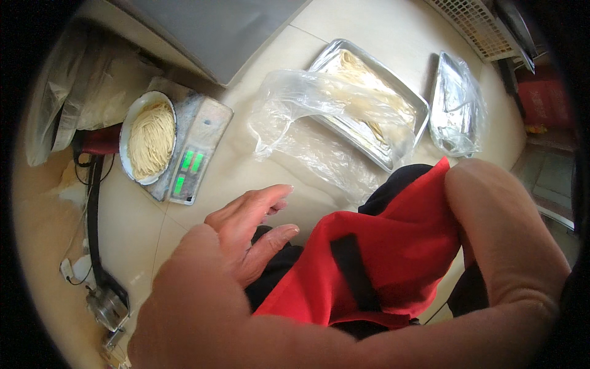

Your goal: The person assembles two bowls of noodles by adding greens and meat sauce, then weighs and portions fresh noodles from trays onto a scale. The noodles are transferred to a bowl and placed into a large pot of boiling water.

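Note:
My left hand (246, 228) is held over the floor in front of my lap, with its fingers apart and nothing in them. White specks show on its fingertips. My right hand (463, 184) is bent down against the raised edge of a red apron (401, 258) and grips the cloth; its fingers are mostly hidden behind it. A black strip crosses the apron. Ahead, a metal tray (421, 117) holds noodles (355, 69), partly under a clear plastic bag (299, 101). To the left, a white enamel bowl (123, 138) of noodles (152, 140) rests on a digital scale (203, 138).
A second metal tray (454, 110), wrapped in clear plastic, stands right of the first. A grey box-like object (221, 32) is at the top. Plastic sheeting (92, 78) and a black bar (95, 221) are at left. A plastic basket (474, 27) stands at upper right.

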The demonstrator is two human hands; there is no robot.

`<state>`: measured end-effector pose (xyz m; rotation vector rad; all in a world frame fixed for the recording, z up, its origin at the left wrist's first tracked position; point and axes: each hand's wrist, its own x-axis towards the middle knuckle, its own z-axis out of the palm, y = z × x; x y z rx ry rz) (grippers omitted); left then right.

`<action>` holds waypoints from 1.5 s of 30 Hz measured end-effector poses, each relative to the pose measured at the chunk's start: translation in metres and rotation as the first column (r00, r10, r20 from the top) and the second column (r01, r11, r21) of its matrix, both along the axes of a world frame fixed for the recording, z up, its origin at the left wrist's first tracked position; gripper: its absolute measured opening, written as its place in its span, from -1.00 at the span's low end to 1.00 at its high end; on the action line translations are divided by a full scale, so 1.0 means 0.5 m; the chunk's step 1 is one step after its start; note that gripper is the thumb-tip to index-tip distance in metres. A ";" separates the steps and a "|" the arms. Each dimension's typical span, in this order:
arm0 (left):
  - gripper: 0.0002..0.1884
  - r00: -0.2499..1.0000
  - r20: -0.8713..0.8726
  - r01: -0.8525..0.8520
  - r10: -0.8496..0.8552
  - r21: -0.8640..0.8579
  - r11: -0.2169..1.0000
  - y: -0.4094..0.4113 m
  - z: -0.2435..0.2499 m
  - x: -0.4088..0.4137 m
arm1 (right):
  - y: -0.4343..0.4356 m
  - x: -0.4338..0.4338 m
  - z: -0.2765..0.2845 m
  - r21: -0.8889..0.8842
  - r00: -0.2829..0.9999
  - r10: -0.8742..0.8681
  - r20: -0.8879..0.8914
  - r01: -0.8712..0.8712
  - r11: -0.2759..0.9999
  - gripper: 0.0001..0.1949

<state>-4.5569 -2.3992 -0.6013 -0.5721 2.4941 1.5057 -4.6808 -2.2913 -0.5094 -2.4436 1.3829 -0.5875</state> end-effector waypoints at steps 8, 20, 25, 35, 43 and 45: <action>-0.55 0.999 0.020 -0.043 0.043 -0.010 0.999 0.003 0.008 0.012 | -0.008 0.016 0.010 0.007 1.000 0.018 0.005 -0.018 1.000 -0.69; -0.55 0.986 -0.169 -0.017 0.008 -0.050 0.999 -0.013 -0.011 0.065 | -0.047 0.043 0.029 0.061 0.999 0.013 -0.031 -0.011 0.998 -0.69; -0.58 0.966 -0.253 -0.047 0.042 -0.014 0.999 -0.009 0.003 0.089 | -0.063 0.056 0.077 0.131 0.997 -0.032 -0.067 0.040 0.991 -0.70; -0.72 0.936 -0.295 -0.115 0.191 0.259 0.959 -0.008 0.045 0.126 | -0.077 0.062 0.062 0.199 0.986 -0.046 -0.159 0.078 0.977 -0.49; -0.67 0.985 -0.155 -0.034 0.072 0.236 0.971 -0.015 0.042 0.147 | -0.083 0.066 0.075 0.337 0.980 -0.074 -0.186 0.134 0.932 -0.40; -0.65 0.976 -0.204 -0.037 0.075 0.183 0.982 -0.015 0.039 0.152 | -0.086 0.071 0.078 0.355 0.971 -0.068 -0.228 0.148 0.923 -0.41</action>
